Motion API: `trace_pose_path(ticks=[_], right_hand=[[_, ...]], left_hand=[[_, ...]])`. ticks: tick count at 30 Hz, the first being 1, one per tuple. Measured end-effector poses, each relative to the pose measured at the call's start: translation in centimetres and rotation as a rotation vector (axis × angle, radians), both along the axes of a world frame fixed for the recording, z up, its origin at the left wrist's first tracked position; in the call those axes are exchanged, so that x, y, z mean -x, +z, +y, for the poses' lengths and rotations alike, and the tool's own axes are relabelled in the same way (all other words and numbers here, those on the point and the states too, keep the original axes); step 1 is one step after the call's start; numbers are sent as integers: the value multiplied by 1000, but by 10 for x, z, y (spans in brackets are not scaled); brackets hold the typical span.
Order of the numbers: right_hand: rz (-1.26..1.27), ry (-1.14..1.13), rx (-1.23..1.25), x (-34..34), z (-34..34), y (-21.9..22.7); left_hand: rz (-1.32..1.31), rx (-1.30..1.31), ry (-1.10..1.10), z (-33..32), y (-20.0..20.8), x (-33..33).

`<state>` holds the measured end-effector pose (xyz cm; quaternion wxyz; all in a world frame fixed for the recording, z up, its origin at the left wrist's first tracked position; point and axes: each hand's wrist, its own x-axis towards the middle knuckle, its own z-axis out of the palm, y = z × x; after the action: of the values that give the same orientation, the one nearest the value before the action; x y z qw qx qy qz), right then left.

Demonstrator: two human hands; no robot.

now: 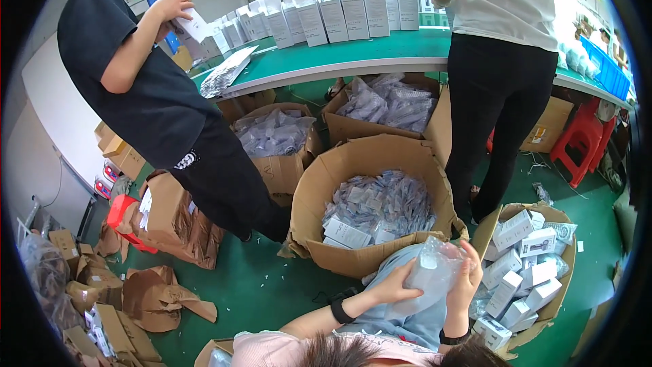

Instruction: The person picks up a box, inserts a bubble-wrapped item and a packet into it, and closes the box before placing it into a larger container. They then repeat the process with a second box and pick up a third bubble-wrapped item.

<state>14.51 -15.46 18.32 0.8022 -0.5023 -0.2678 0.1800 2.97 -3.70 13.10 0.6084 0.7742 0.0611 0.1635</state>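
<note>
Over my lap, both hands hold a clear plastic bag (435,272) with a pale, whitish item inside; its exact kind I cannot make out. My left hand (397,283) grips the bag's left side, thumb on the front. On the opposite side, my right hand (468,273) is closed around the bag's edge, its fingers near the top. Just ahead of them stands a large open carton (370,265) filled with small clear packets (384,197) and a few white boxes (346,232). To the right, another carton (553,323) is heaped with white printed boxes (502,292) and some bagged pieces.
A green-topped table (353,54) carries a row of open white boxes (319,17). Two people (136,75) (502,41) stand at it. Beneath are cartons of plastic-bagged items (390,105). Red stools (577,143) stand right; brown wrapped packages (180,221) and torn paper (153,299) lie left.
</note>
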Motion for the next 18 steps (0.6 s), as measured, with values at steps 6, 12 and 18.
trace_pose_path(ticks=[6,12,18], right_hand=[[2,40,99,-14,-5,-12],[53,220,195,4,13,-37],[442,59,203,-39,8,-79]], left_hand=[[116,32,161,-13,1,6],[289,-253,-174,7,38,-2],[-52,-682,216,141,166,-13]])
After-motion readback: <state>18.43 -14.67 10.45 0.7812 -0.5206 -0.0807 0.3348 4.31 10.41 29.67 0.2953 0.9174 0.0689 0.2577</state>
